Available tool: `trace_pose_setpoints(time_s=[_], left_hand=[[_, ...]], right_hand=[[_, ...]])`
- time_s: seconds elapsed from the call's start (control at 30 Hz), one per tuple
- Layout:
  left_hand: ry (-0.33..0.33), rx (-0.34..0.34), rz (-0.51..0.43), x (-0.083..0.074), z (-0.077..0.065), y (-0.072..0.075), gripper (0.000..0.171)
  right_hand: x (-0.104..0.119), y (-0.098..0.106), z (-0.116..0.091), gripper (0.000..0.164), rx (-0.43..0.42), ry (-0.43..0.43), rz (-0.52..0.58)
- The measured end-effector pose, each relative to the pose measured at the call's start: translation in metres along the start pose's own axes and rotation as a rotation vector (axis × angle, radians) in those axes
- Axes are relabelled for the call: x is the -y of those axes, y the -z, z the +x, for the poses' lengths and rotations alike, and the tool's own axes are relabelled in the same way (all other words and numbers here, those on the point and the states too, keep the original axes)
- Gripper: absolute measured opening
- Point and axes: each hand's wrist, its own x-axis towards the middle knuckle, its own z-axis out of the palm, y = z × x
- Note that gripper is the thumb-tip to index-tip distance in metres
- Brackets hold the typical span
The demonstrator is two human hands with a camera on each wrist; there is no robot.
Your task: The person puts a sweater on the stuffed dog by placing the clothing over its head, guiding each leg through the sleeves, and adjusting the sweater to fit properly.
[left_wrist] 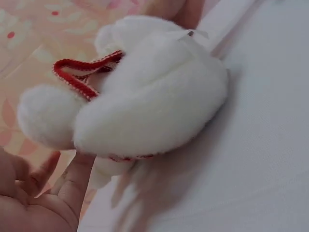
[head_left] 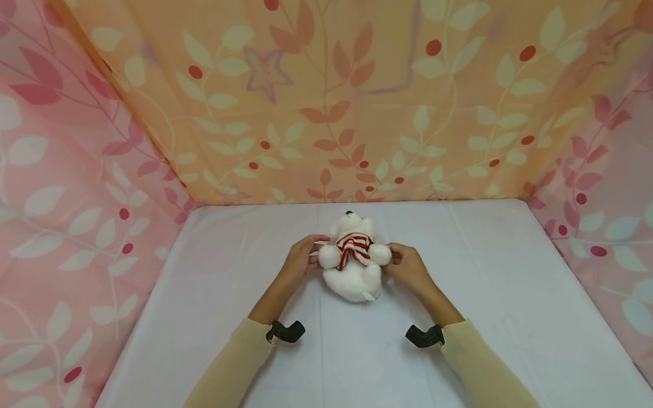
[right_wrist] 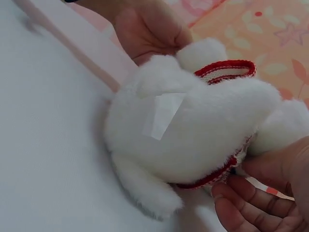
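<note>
A white plush bear [head_left: 352,283] with a red-and-white striped knitted scarf [head_left: 354,249] is between the two hands, its head and dark nose toward the back of the table. My left hand [head_left: 302,255] holds it at its left side in the head view; in the left wrist view, fingers [left_wrist: 72,188] touch its white fur. On the other side, my right hand [head_left: 406,263] grips near the bear's round paw [head_left: 380,254], thumb and fingertips close to the scarf's edge in the right wrist view. A white tag [right_wrist: 165,116] shows on the fur. Some fingertips are hidden behind the toy.
A white cloth covers the table [head_left: 459,255]. An orange leaf-patterned curtain [head_left: 331,113] rises at its back edge, and pink patterned curtains [head_left: 61,226] flank it. A black wrist device [head_left: 287,331] sits on each forearm.
</note>
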Motion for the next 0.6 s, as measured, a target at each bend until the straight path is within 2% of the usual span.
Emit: trace_pose_setpoints(time_s=[0.03,0.1,0.17,0.23,0.33,0.47,0.6], left_hand=[[0.043,0.003,-0.081,0.001,0.000,0.001,0.037],[0.094,0.005,-0.164,0.004,0.001,0.001,0.032],[0.122,0.007,-0.189,0.006,0.002,0.001,0.031],[0.121,0.004,-0.194,0.009,0.003,-0.001,0.032],[0.107,-0.014,-0.192,0.013,0.006,-0.005,0.032],[0.060,-0.044,-0.086,0.017,0.015,-0.010,0.034],[-0.026,-0.026,0.093,0.019,0.024,-0.015,0.036]], right_hand=[[-0.001,0.001,-0.001,0.030,0.007,-0.013,0.017],[-0.003,0.002,-0.003,0.028,0.024,-0.022,0.057],[-0.004,0.003,-0.004,0.026,0.041,-0.028,0.104],[-0.005,0.003,-0.004,0.026,0.046,-0.038,0.140],[-0.004,0.005,-0.002,0.025,0.002,-0.085,0.192],[-0.001,0.007,0.004,0.028,-0.076,-0.115,0.188],[0.004,0.006,0.013,0.033,-0.053,-0.067,0.115]])
